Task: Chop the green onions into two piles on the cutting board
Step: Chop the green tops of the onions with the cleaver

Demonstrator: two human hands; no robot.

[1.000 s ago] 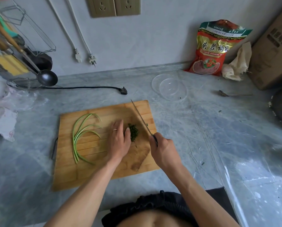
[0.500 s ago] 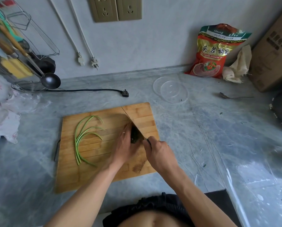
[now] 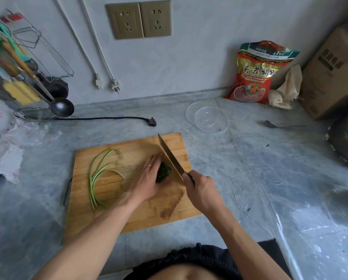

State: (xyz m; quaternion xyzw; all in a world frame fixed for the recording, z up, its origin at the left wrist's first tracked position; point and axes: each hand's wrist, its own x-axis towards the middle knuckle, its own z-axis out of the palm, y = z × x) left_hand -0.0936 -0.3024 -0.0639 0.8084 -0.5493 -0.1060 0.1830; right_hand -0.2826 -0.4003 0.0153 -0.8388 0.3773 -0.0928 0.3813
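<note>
Since the earlier frame your knife [image 3: 170,156] has tilted off the chopped pile [image 3: 163,172]. Your right hand [image 3: 201,188] grips the handle; your left hand [image 3: 149,178], fingers straight, corrals the pile. These light, loose bits scatter easily, so gather them from the sides.

Whole stalks [image 3: 100,174] lie left of chopped pile [image 3: 163,174] on board [image 3: 128,219].

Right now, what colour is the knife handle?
Dark blue, as far as the knife handle shows; head view.

Slatted wooden cutting board [image 3: 112,217] with matt finish on a smooth grey marbled counter [image 3: 239,168]; glossy metal knife blade [image 3: 170,156], clear plastic lid [image 3: 207,118], shiny foil bag [image 3: 258,73].
</note>
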